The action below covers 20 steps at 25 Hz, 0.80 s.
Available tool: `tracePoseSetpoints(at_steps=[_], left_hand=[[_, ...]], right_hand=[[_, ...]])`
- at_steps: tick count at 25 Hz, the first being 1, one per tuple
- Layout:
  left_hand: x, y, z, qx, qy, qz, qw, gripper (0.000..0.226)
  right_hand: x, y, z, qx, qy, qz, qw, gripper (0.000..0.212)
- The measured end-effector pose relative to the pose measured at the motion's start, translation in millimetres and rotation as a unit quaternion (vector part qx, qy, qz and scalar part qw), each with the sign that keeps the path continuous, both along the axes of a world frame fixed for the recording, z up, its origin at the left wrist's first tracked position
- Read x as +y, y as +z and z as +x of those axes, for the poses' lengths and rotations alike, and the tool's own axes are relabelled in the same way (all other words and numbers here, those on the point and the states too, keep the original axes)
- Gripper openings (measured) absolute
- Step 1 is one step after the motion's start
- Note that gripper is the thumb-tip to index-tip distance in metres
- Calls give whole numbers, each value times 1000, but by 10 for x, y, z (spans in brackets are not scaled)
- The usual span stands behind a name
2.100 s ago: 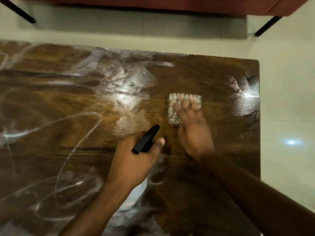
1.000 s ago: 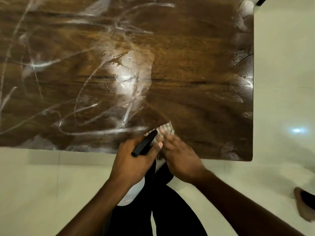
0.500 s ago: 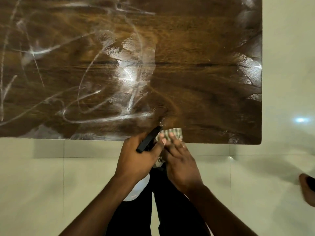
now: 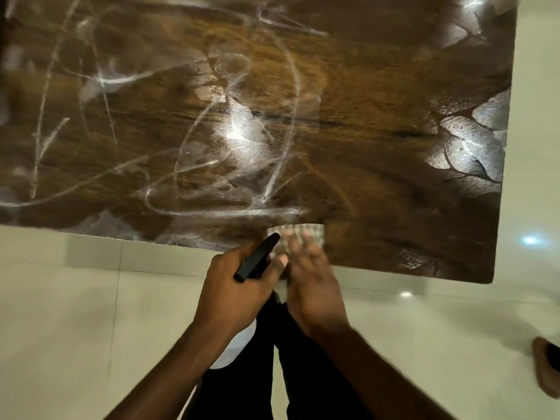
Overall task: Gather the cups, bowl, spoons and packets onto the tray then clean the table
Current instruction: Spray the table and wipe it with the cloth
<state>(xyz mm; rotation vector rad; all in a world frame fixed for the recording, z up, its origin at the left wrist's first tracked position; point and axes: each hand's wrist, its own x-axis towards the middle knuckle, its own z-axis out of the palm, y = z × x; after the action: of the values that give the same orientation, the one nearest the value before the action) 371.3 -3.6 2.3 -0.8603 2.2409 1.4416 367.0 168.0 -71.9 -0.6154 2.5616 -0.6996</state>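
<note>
**Cloth at the near edge of the streaked desk, spray bottle in the other hand**

The dark wooden desk (image 4: 378,86) fills the far part of the view, its top crossed by pale wet streaks and smeared patches that catch the light, thickest around the middle and along the right edge. At the desk's near edge, right of centre, a checked cloth (image 4: 303,230) lies on the wood, partly over the edge.

The right hand (image 4: 315,286) lies over the cloth, its fingers (image 4: 306,248) spread flat across it; motion blur hides whether they pinch the fabric or only press on it.

Just left of it, touching or nearly so, the left hand (image 4: 239,295) is clenched around the neck of a spray bottle (image 4: 257,259). The black spray head points towards the cloth, and the white body shows below the hand.

Below the hands are the person's dark trousers (image 4: 303,359) and a pale tiled floor (image 4: 75,313). A foot (image 4: 545,371) shows at the near right edge of the view.
</note>
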Motion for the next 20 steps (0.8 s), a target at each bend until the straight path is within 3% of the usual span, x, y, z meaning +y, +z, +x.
tracePoseSetpoints(at_steps=[2, 3, 5, 8, 10, 11, 13, 16, 18, 20], left_hand=[[-103, 10, 73, 9, 6, 6, 1000, 38], [-145, 7, 99, 13, 7, 7, 1000, 42], [-227, -16, 112, 16, 19, 12, 1000, 49], [-288, -28, 55, 8, 40, 18, 999, 51], [-302, -35, -18, -4, 41, 27, 999, 43], [-310, -34, -56, -7, 37, 29, 999, 38], [-345, -30, -143, -7, 29, 29, 999, 31], [-434, -38, -279, -21, 33, 29, 999, 24], [-511, -40, -343, -20, 18, 34, 999, 30], [-568, -40, -401, -10, 9, 28, 999, 39]], right_hand=[[52, 13, -395, 3, 238, -8, 971, 62], [147, 17, -645, 16, 267, 2, 964, 65], [343, -18, -1135, 41, 157, 33, 986, 75], [410, 20, -1587, 42, -145, 32, 988, 79], [69, 20, -1394, 46, -188, 37, 980, 78], [-102, 6, -1166, 48, -135, 37, 989, 79], [-351, 12, -679, 39, 66, 7, 997, 72], [-301, 40, -794, 62, 374, -33, 925, 54], [-165, 48, -1334, 62, 369, -13, 927, 59], [-22, 42, -1863, 56, 187, 29, 980, 68]])
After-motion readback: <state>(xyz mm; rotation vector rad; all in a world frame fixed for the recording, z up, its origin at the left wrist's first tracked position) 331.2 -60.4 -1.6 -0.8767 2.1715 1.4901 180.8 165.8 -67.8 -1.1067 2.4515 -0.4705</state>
